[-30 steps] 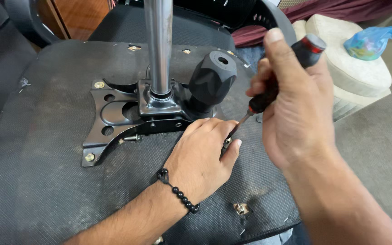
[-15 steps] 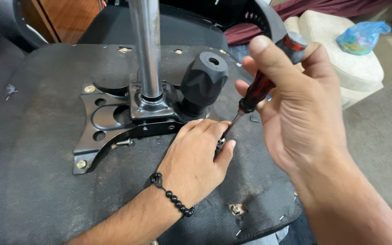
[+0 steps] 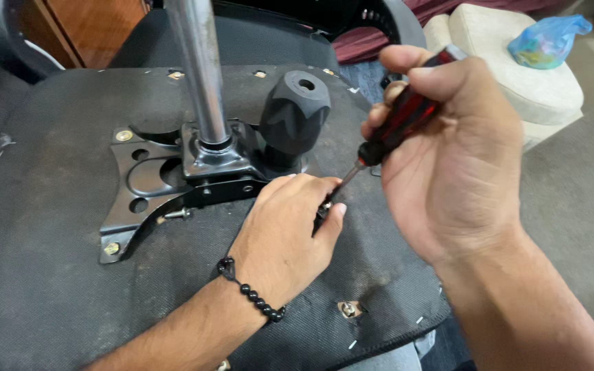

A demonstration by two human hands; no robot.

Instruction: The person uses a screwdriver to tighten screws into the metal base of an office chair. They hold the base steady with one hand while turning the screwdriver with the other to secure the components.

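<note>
A crumpled blue plastic bag (image 3: 548,40) is lying at the far right, resting on top of a cream cushion (image 3: 517,75). It is bunched into a soft, uneven lump, translucent blue with greenish and yellowish patches showing through. No labels, signs or screens are showing anywhere else.
</note>
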